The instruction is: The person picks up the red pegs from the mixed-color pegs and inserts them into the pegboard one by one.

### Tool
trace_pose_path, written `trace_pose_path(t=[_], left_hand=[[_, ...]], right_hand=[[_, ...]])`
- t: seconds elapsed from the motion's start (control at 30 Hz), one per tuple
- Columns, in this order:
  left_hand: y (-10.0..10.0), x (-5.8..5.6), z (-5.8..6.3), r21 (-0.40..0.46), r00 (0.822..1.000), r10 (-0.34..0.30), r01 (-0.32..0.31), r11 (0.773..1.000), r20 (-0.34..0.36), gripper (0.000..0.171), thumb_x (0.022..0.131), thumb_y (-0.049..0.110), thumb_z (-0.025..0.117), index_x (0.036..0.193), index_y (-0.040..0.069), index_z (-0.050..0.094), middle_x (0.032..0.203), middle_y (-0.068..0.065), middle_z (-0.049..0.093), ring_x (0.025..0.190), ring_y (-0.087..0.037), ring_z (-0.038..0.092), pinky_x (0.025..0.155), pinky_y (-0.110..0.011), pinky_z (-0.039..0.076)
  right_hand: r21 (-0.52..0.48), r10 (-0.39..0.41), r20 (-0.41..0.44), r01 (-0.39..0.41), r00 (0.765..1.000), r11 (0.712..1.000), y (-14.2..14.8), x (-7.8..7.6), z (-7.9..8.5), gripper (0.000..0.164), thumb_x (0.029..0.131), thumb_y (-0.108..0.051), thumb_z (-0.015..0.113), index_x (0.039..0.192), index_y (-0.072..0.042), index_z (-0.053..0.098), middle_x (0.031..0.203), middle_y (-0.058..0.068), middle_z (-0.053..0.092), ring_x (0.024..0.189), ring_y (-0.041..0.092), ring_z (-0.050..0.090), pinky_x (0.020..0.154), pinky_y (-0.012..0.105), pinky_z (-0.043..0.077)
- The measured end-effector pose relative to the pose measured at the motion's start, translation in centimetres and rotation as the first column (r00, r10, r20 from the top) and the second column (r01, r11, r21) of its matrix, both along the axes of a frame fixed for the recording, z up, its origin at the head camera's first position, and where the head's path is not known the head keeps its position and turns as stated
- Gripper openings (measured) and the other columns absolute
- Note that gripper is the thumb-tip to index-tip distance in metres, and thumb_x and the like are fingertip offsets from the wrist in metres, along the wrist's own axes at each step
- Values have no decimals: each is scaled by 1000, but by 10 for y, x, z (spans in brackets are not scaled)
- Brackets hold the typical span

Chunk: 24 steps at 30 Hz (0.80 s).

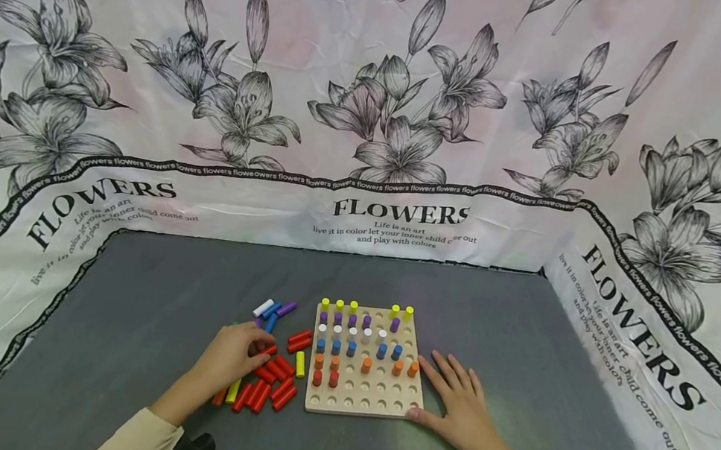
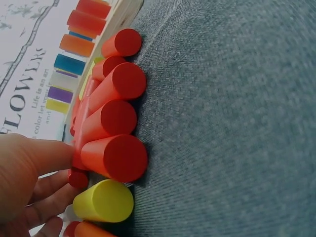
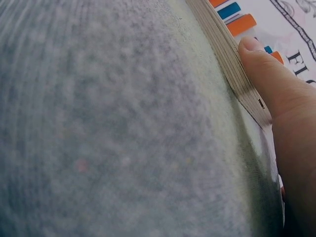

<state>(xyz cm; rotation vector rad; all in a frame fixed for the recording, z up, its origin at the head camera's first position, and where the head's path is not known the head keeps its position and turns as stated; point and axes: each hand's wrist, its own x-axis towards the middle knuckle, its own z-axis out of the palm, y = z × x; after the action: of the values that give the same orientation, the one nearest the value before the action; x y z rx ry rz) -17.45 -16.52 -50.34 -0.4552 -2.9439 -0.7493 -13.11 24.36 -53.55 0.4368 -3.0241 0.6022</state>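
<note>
In the head view my left hand (image 1: 235, 351) is at the loose pegs left of the board, thumb and fingertips pinching a red peg (image 1: 268, 349). The left wrist view has that peg's round end (image 2: 78, 178) by the fingers, partly hidden among other red pegs (image 2: 114, 123). My right hand (image 1: 462, 410) lies with spread fingers at the right side of the wooden pegboard (image 1: 372, 409). Its thumb rests on the board's near right corner, also seen in the right wrist view. Upright pegs stand in rows on the board: yellow, purple, white, blue, orange, and two red ones.
A yellow peg (image 1: 300, 365) lies between the red pile and the board. Beyond the left hand are a white peg (image 1: 263, 308), blue pegs (image 1: 270, 322) and a purple peg (image 1: 286, 309). Flower-printed cloth (image 1: 394, 222) borders the grey tabletop (image 1: 486, 300) at back and sides.
</note>
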Motion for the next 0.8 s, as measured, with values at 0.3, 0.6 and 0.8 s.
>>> trace_pose_path(t=[0.3,0.6,0.8], left_hand=[[1,-1,-1,14,1000,8,-8,1000,17,16,81,14,81,96,14,76,80,5,63,67,-3,54,60,-19,46],[0,-1,-1,130,998,32,-38,991,49,16,84,13,78,100,12,76,84,4,65,71,-4,56,62,-18,47],[-1,-3,1,227,997,42,-55,972,61,17,86,14,77,103,12,76,87,2,67,72,-5,56,62,-18,46]], right_hand=[[3,8,-16,-8,1000,1000,1,0,-2,87,82,-67,65,154,-32,34,162,8,32,149,40,25,113,70,14],[1,6,-14,-6,1000,1000,0,0,-2,87,81,-66,66,154,-32,34,162,8,32,149,40,25,112,71,14],[-2,7,-21,-7,1000,1000,0,0,-3,87,81,-66,67,154,-32,34,162,8,33,149,40,24,112,71,14]])
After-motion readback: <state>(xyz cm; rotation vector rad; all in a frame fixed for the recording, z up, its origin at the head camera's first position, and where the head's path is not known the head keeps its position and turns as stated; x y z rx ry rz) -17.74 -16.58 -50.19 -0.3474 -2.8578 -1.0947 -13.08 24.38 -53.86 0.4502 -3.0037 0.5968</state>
